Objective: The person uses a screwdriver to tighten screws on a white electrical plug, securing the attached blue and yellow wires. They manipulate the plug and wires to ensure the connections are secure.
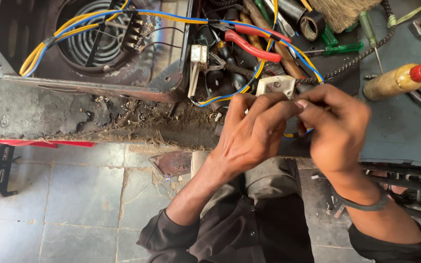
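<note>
Hands meet just right of the frame's centre, above the edge of a grimy dark workbench (35,114). The left hand (252,134) is clenched around a small cream-coloured plastic switch block (275,86), whose top pokes out above the knuckles, with the thumb stretched right towards the other hand. The right hand (334,129), blurred, pinches its fingertips together against that thumb, at a spot where yellow and blue insulated wires (296,53) run down behind the fingers; what exactly it nips I cannot tell. Those wires trail up and left across the top of the frame to a black terminal block (133,30) beside a coiled heating element (91,41), set in a rusty dark metal housing (164,85) in the upper left. Just above the hands, red-handled pliers (249,43) lie among a heap of dark tools. A green-handled screwdriver (343,48) lies in the upper right, near a yellow wooden-handled screwdriver with a red collar (395,80) on a grey-blue mat (400,131). A dark band (364,204) circles the right wrist at lower right.
</note>
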